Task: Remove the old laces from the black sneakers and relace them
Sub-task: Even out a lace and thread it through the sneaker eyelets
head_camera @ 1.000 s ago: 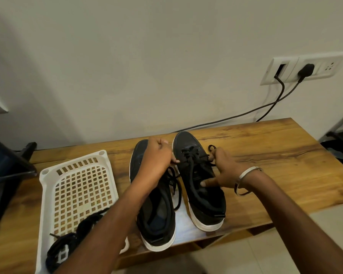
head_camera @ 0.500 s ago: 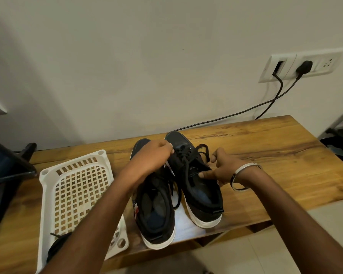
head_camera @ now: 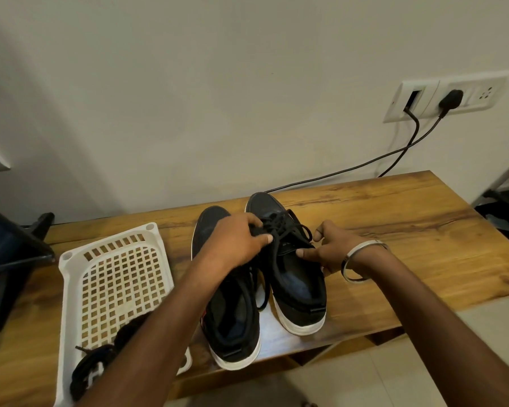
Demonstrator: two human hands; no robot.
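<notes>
Two black sneakers with white soles stand side by side on the wooden table, toes toward the wall: the left sneaker point(head_camera: 232, 324) and the right sneaker point(head_camera: 297, 283). The right one carries a black lace point(head_camera: 288, 227) bunched over its eyelets. My left hand point(head_camera: 235, 242) reaches across and pinches that lace near the tongue. My right hand point(head_camera: 326, 248), with a metal bangle on the wrist, grips the right sneaker's outer side, index finger pointing at the tongue. A loose lace end hangs between the two shoes.
A white perforated basket point(head_camera: 115, 277) lies left of the shoes with a bundle of black laces point(head_camera: 91, 368) at its near end. A dark device on a stand point(head_camera: 9, 248) sits far left. Black cables point(head_camera: 365, 163) run from the wall socket.
The right sneaker's toe has shifted slightly left and the lace loops have tightened over the eyelets. My left hand has moved further onto the lace; my right hand stays at the shoe's side.
</notes>
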